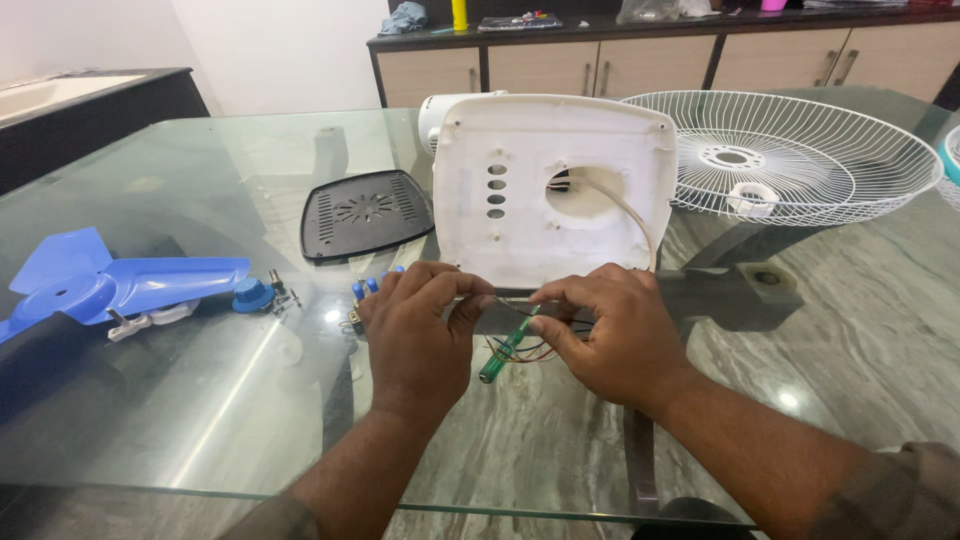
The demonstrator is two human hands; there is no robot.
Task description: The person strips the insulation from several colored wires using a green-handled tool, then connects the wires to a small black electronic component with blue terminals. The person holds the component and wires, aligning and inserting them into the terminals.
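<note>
both hands [520, 325] pinch thin wires [515, 348] beside green screwdriver [506, 350].

No labels, signs or screens show; only a clear plastic bag [655, 10] lies on the far counter [600, 25].

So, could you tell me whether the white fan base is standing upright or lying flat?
Upright: the white fan base stands on edge on the glass table, underside facing the camera.

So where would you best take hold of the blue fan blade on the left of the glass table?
Probably by the round hub of the blue fan blade, from above. It lies flat on the glass table, so its thin, wide vanes offer little edge, while the hub is compact and central.
</note>
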